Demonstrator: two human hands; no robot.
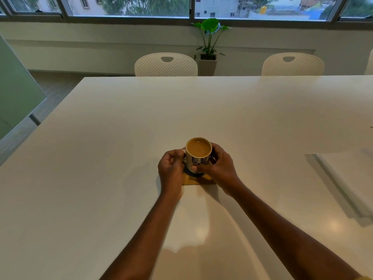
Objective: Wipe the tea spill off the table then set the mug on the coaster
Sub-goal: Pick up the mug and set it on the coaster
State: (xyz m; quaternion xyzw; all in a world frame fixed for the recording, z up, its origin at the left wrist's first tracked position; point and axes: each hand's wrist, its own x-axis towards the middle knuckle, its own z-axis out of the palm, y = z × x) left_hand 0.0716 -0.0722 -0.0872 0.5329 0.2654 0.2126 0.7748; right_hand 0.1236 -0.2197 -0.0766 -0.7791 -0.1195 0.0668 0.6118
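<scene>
A white mug point(198, 153) with a blue leaf pattern stands upright, full of milky tea, in the middle of the white table point(121, 118). Under it lies a round dark blue patterned coaster point(193, 174), and under that a yellow cloth point(198, 181) shows at the near side. My left hand point(171, 168) pinches the mug's handle on its left side. My right hand point(221, 166) wraps the mug's right side, thumb across its lower front. No spill shows on the table around the mug.
Two white perforated chairs point(166, 64) point(292, 64) stand at the table's far edge, with a potted plant point(210, 43) behind them under the windows. A white flat object point(347, 178) lies at the right. The table's left edge drops to the floor.
</scene>
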